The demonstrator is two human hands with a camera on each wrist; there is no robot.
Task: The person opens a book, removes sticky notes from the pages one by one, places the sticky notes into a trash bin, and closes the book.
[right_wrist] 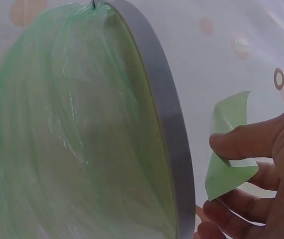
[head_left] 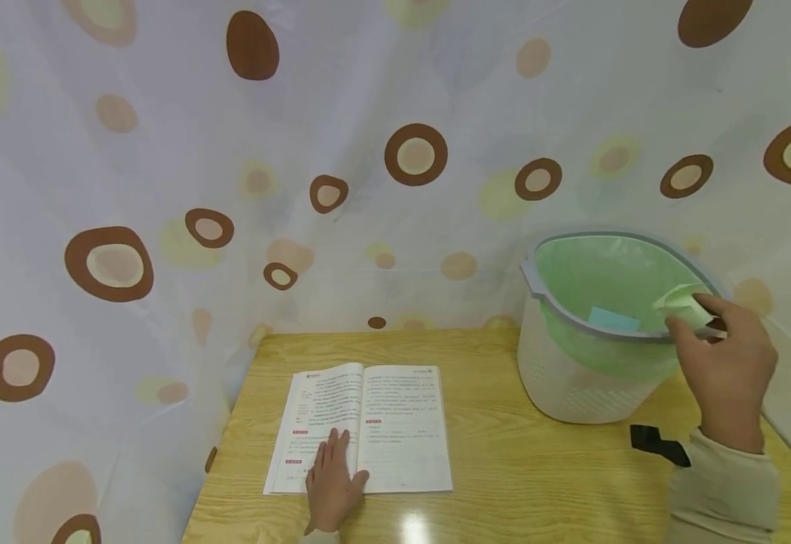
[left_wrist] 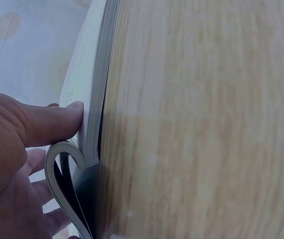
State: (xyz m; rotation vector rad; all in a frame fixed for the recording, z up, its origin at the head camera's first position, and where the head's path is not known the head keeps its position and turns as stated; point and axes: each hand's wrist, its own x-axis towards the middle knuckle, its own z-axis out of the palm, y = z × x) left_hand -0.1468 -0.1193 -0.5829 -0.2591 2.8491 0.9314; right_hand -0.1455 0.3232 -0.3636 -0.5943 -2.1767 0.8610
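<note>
An open book (head_left: pixel 405 423) lies on the table, its printed pages facing up. My left hand (head_left: pixel 332 483) rests on the lower part of its left page with the fingers extended, and the thumb lies across the spine. The left wrist view shows the thumb pressing near the bottom edge of the book (left_wrist: pixel 89 89). Over the right rim of the bin (head_left: pixel 582 393), my right hand (head_left: pixel 728 355) pinches a light green sticky note (head_left: pixel 684 302) between thumb and fingers. In the right wrist view the green sticky note (right_wrist: pixel 229 174) is bent.
The bin has a grey rim (head_left: pixel 629 332) and a green plastic liner (head_left: pixel 592 264). A blue paper (head_left: pixel 614 319) is inside it. A black strap (head_left: pixel 660 444) is beside my right sleeve. A dotted curtain (head_left: pixel 395 227) hangs behind the wooden table (head_left: pixel 497 468).
</note>
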